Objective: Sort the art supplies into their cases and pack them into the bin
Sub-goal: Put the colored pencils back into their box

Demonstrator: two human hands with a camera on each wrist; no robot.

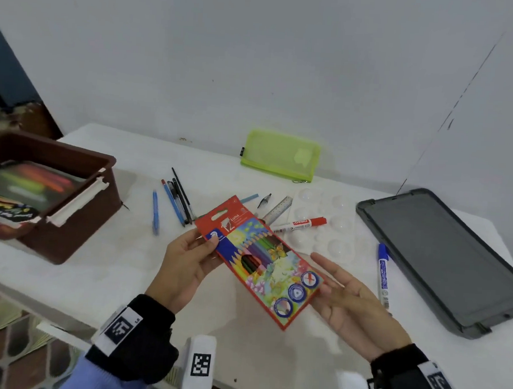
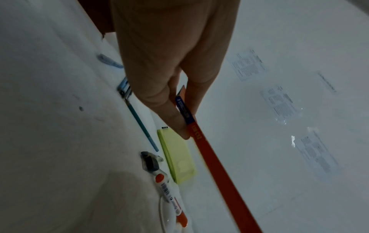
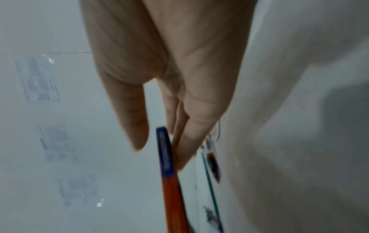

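A red box of coloured pencils (image 1: pixel 263 261) is held slantwise above the white table (image 1: pixel 119 264). My left hand (image 1: pixel 207 242) pinches its upper left end, thumb on the printed face; the left wrist view shows thumb and fingers of this hand (image 2: pixel 185 119) clamped on the box's thin edge (image 2: pixel 215 165). My right hand (image 1: pixel 322 273) lies flat with straight fingers under the lower right end. In the right wrist view the box's edge (image 3: pixel 169 181) rests against those fingers (image 3: pixel 185 141) and the thumb stands off it. The brown bin (image 1: pixel 77 213) sits at the left with flat packs inside.
Loose pens and pencils (image 1: pixel 177 198), a blue pen (image 1: pixel 156 209), a ruler (image 1: pixel 278 209), a red marker (image 1: pixel 301 224) and a blue marker (image 1: pixel 383 274) lie on the table. A clear palette (image 1: pixel 334 229), a green mesh pouch (image 1: pixel 281 155) and a grey lid (image 1: pixel 443 260) are nearby.
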